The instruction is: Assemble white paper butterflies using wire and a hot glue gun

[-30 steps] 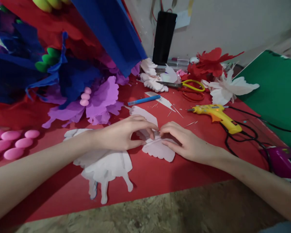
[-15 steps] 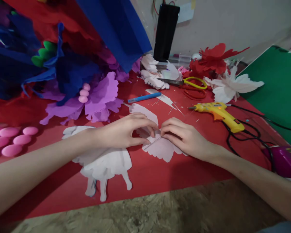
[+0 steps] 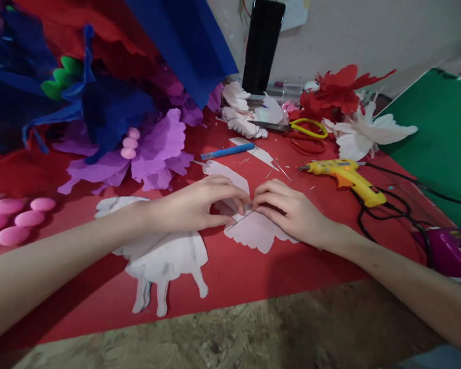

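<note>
Since the earlier frame my hands have barely shifted: my left hand (image 3: 194,207) and right hand (image 3: 288,210) meet fingertip to fingertip, pinching the white paper petal (image 3: 253,233) on the red sheet (image 3: 253,277) (glue gun (image 3: 346,177) just beyond).

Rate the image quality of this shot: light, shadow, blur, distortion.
Head view: dim, soft light from above; both hands, left and right, cast faint shadows on the red sheet; the petal they pinch is sharp; blue paper at top left looms large and soft; wide-angle lens bends the edges; no glare.
</note>
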The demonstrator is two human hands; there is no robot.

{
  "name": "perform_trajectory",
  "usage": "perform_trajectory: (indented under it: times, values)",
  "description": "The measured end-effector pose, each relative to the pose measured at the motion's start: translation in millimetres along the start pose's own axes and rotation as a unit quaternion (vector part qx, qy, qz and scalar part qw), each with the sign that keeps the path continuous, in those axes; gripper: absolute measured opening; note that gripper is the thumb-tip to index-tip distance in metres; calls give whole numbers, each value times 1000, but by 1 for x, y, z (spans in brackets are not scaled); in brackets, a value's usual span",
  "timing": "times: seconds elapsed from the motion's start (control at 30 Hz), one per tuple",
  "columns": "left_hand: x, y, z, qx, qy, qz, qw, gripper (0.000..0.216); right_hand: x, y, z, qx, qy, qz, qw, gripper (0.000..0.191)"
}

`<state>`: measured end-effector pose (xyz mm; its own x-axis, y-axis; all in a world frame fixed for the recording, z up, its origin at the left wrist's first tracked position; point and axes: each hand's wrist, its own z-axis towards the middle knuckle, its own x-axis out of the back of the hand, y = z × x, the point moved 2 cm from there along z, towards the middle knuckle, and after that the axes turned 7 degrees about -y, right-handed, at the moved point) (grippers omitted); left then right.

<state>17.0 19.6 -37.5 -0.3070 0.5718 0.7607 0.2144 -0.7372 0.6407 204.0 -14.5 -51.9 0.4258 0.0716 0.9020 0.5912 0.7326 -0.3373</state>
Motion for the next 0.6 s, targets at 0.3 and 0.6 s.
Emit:
perform_trajectory:
  times: [0.3, 0.6]
  values:
    - [0, 0, 0, -1, 2, -2, 1000, 21, 0, 1, -1, 14, 4, 8, 1000, 20]
    - [-2, -1, 0, -8, 8, 1, 1000, 18, 1, 1, 0, 24, 2, 3, 1000, 19]
